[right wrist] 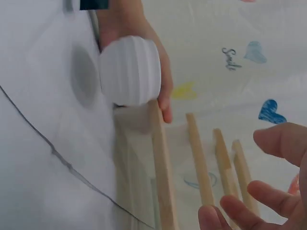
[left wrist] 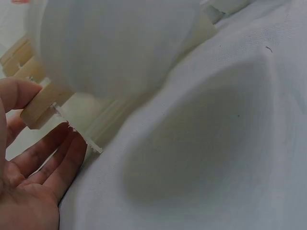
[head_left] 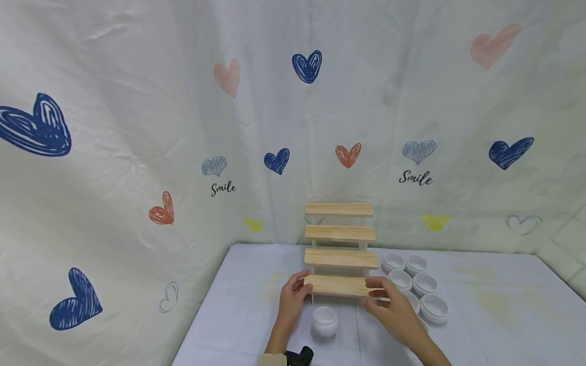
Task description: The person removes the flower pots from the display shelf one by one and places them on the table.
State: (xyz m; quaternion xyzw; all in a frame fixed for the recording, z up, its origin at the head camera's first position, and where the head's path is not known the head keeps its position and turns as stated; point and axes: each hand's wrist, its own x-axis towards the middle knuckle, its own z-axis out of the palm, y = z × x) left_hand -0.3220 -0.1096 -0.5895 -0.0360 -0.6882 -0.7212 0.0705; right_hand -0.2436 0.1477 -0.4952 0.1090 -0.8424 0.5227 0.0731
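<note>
L hand [head_left: 291, 296] curls its fingers round the left end of the bottom step of the wooden step rack [head_left: 340, 258], thumb on top. One white pot [head_left: 325, 321] sits on the table [head_left: 238, 310] just in front of the rack, btwn the hands. R hand [head_left: 394, 307] grips the right end of that same step w/ fingers curled on it; more white pots [head_left: 418, 287] cluster just right of the rack.

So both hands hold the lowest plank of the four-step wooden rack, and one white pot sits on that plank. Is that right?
Not quite. The white pot stands on the table in front of the rack, not on its lowest plank. The head view shows it. The left hand and right hand do hold that plank's ends.
</note>
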